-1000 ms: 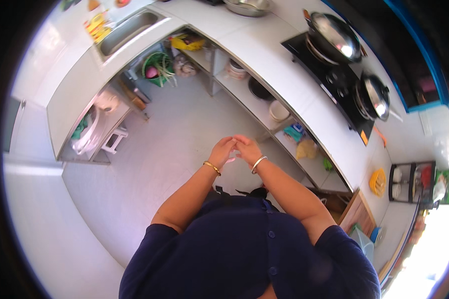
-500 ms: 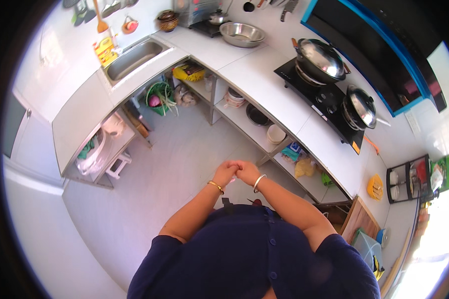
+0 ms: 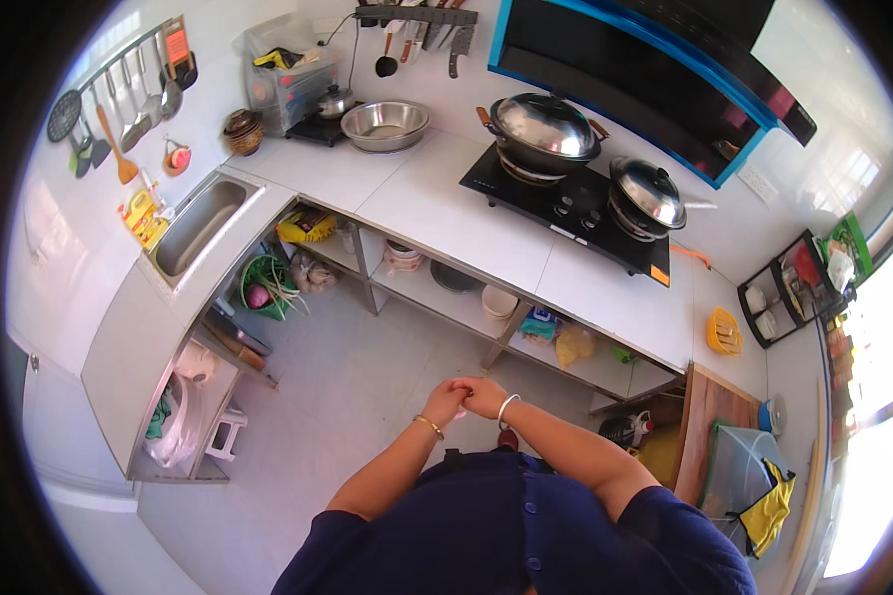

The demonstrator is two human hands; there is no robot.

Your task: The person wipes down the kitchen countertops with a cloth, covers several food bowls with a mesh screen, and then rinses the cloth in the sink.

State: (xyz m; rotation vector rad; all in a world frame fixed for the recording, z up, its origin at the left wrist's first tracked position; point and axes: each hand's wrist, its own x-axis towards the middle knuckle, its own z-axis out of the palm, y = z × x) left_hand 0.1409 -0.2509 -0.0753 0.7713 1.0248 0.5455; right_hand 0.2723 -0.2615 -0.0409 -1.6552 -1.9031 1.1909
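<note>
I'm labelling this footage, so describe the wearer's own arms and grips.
Short navy sleeves leave both forearms bare. The left forearm has a thin gold-coloured bracelet at the wrist; the right forearm has a pale, silvery-white bangle. The left grip and right grip are ungloved, with no cables visible.

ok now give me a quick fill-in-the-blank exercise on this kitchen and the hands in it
The left hand touches the right hand above the pale ____.
The gold-coloured bracelet is on the ____ wrist.
The black gas stove carries ____ lidded pans.
The basket near the black rack is ____ in colour.

Missing words: floor; left; two; yellow
</note>
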